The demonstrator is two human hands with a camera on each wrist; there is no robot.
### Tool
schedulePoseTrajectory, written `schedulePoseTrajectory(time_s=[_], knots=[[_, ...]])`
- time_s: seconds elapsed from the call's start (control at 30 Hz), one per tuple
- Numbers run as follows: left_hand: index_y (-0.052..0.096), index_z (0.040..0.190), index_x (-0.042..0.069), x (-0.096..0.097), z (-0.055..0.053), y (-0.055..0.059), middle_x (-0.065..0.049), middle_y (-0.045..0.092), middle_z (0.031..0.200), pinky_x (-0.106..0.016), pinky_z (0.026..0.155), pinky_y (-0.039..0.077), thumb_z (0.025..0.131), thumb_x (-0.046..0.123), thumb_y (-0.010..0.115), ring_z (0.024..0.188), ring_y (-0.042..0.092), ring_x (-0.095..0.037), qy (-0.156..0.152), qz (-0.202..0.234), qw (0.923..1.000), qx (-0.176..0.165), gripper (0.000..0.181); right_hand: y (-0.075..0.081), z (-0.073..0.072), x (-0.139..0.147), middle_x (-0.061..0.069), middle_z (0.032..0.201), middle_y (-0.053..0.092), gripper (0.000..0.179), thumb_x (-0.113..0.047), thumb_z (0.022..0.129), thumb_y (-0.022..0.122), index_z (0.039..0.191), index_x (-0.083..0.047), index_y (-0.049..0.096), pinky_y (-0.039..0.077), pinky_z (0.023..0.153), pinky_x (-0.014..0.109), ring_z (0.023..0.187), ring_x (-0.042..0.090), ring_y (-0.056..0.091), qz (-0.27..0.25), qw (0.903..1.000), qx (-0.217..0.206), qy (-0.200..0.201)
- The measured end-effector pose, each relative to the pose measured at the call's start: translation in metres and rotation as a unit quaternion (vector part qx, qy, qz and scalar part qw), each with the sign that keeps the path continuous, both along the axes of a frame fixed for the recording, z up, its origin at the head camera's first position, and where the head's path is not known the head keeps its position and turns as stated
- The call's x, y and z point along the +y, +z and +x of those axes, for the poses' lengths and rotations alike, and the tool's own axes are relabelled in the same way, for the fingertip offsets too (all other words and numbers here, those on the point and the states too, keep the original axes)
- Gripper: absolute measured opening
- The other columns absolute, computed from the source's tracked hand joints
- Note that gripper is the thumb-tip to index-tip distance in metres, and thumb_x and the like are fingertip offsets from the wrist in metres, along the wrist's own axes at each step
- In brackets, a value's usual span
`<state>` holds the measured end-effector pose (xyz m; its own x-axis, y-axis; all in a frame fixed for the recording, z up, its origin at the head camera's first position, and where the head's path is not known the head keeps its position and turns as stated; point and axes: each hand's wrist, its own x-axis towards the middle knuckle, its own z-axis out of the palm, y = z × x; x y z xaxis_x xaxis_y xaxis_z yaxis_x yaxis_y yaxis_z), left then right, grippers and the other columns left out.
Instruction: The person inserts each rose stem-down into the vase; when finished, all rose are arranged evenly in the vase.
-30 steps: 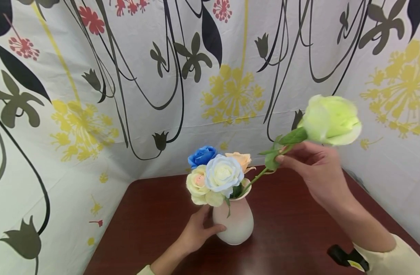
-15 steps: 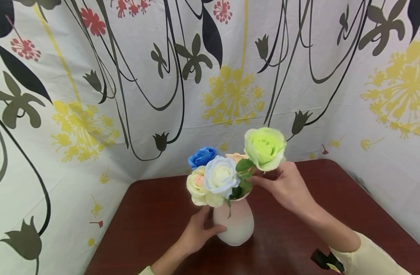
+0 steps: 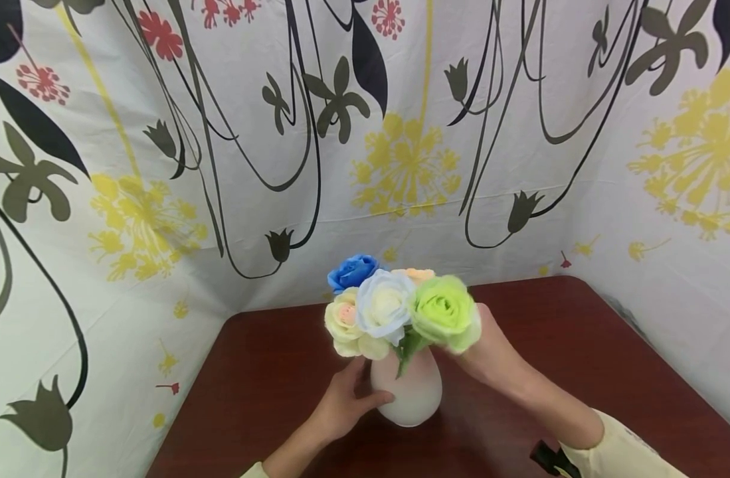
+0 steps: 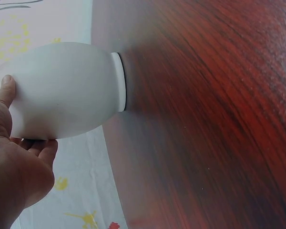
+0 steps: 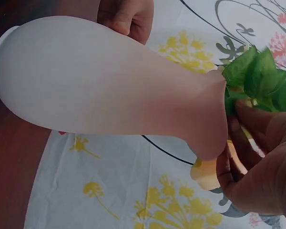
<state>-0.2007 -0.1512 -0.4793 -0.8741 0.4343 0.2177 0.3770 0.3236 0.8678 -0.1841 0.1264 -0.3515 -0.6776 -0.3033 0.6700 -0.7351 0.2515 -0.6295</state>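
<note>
A pale pink-and-white vase [image 3: 409,392] stands upright on the table, holding artificial roses. My left hand [image 3: 343,401] grips its side, thumb in front and fingers curled behind, as the left wrist view also shows on the vase [image 4: 66,90]. The light green rose [image 3: 445,312] sits low at the right of the bunch. Behind it, my right hand [image 3: 499,355] is partly hidden. In the right wrist view its fingers pinch the stem below green leaves [image 5: 252,71], right at the vase's mouth. Beside the green rose are a pale blue rose [image 3: 385,305] and a cream rose [image 3: 345,318].
A blue rose [image 3: 353,272] and a peach rose [image 3: 417,273] stand at the back of the bunch. The dark red-brown table [image 3: 269,352] has rounded far corners. Flower-printed white cloth [image 3: 233,166] hangs behind and along both sides.
My right hand has brought the green rose left and down, and its stem has sunk into the vase, so its head sits level with the others. My left hand has stayed on the vase.
</note>
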Motion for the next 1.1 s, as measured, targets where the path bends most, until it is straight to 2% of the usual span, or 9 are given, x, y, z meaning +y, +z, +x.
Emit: schedulePoseTrajectory(time_s=[0.1, 0.2, 0.3, 0.43, 0.53, 0.6, 0.83, 0.93, 1.1], knots=[[0.045, 0.158, 0.030, 0.000, 0.000, 0.000, 0.006, 0.060, 0.150, -0.033, 0.105, 0.054, 0.096, 0.036, 0.082, 0.135, 0.059, -0.018, -0.001, 0.001, 1.0000, 0.000, 0.072, -0.001, 0.000, 0.000, -0.006, 0.094, 0.072, 0.033, 0.010, 0.089, 0.080, 0.111, -0.013, 0.072, 0.056, 0.072, 0.023, 0.083, 0.008, 0.065, -0.007, 0.9999, 0.011, -0.008], [0.045, 0.158, 0.031, 0.000, 0.000, 0.001, 0.006, 0.060, 0.150, -0.033, 0.106, 0.054, 0.096, 0.036, 0.082, 0.135, 0.059, -0.018, 0.000, 0.001, 1.0000, -0.001, 0.072, -0.003, -0.003, 0.000, -0.003, 0.102, 0.075, 0.035, 0.007, 0.089, 0.081, 0.118, -0.011, 0.073, 0.056, 0.075, 0.022, 0.087, 0.008, 0.066, -0.022, 0.9992, 0.012, -0.030], [0.046, 0.157, 0.031, 0.000, 0.000, 0.001, 0.006, 0.060, 0.149, -0.034, 0.105, 0.054, 0.096, 0.035, 0.082, 0.134, 0.059, -0.018, 0.001, 0.001, 1.0000, -0.003, 0.071, -0.006, -0.006, -0.001, -0.005, 0.085, 0.070, 0.030, 0.006, 0.089, 0.080, 0.112, -0.012, 0.074, 0.055, 0.065, 0.023, 0.075, 0.008, 0.063, -0.026, 0.9993, 0.014, -0.021], [0.045, 0.158, 0.032, 0.001, 0.001, 0.002, 0.007, 0.060, 0.149, -0.034, 0.106, 0.053, 0.096, 0.034, 0.082, 0.134, 0.059, -0.018, -0.001, 0.004, 1.0000, -0.005, 0.072, -0.010, -0.008, -0.004, -0.008, 0.089, 0.070, 0.033, 0.003, 0.087, 0.085, 0.112, -0.015, 0.076, 0.057, 0.067, 0.025, 0.079, 0.007, 0.066, 0.014, 0.9994, 0.031, -0.006], [0.044, 0.158, 0.033, 0.001, 0.001, 0.003, 0.008, 0.059, 0.150, -0.033, 0.106, 0.053, 0.096, 0.034, 0.082, 0.135, 0.059, -0.017, -0.002, 0.002, 1.0000, -0.002, 0.073, -0.010, -0.009, -0.006, -0.006, 0.107, 0.072, 0.042, -0.001, 0.081, 0.091, 0.117, -0.015, 0.076, 0.059, 0.075, 0.026, 0.092, 0.007, 0.068, 0.062, 0.9962, 0.057, -0.022], [0.044, 0.158, 0.033, 0.001, 0.001, 0.003, 0.009, 0.059, 0.150, -0.033, 0.106, 0.053, 0.096, 0.034, 0.082, 0.135, 0.059, -0.017, -0.001, -0.001, 1.0000, -0.001, 0.073, -0.010, -0.010, -0.005, -0.008, 0.101, 0.070, 0.041, 0.000, 0.079, 0.092, 0.113, -0.016, 0.075, 0.058, 0.071, 0.026, 0.086, 0.006, 0.066, 0.080, 0.9941, 0.069, -0.028], [0.046, 0.157, 0.031, 0.001, 0.001, 0.003, 0.008, 0.061, 0.147, -0.033, 0.107, 0.053, 0.096, 0.036, 0.082, 0.134, 0.059, -0.017, 0.002, -0.003, 1.0000, -0.001, 0.070, -0.008, -0.010, -0.001, -0.007, 0.103, 0.073, 0.038, 0.006, 0.084, 0.086, 0.115, -0.015, 0.078, 0.057, 0.077, 0.026, 0.091, 0.010, 0.067, 0.030, 0.9989, 0.026, 0.025], [0.045, 0.157, 0.031, 0.001, 0.001, 0.003, 0.008, 0.060, 0.148, -0.034, 0.107, 0.053, 0.096, 0.035, 0.082, 0.135, 0.058, -0.017, 0.000, 0.000, 1.0000, -0.006, 0.071, -0.009, -0.012, -0.002, -0.004, 0.106, 0.074, 0.035, 0.004, 0.086, 0.085, 0.116, -0.014, 0.079, 0.057, 0.081, 0.026, 0.096, 0.013, 0.066, 0.024, 0.9980, 0.040, 0.043], [0.045, 0.158, 0.032, 0.001, 0.001, 0.003, 0.008, 0.060, 0.148, -0.035, 0.107, 0.053, 0.096, 0.035, 0.082, 0.135, 0.059, -0.016, 0.002, -0.002, 1.0000, -0.002, 0.072, -0.009, -0.012, -0.002, -0.006, 0.108, 0.075, 0.036, 0.002, 0.086, 0.087, 0.116, -0.017, 0.078, 0.056, 0.086, 0.023, 0.103, 0.014, 0.066, 0.036, 0.9957, 0.081, 0.028]])
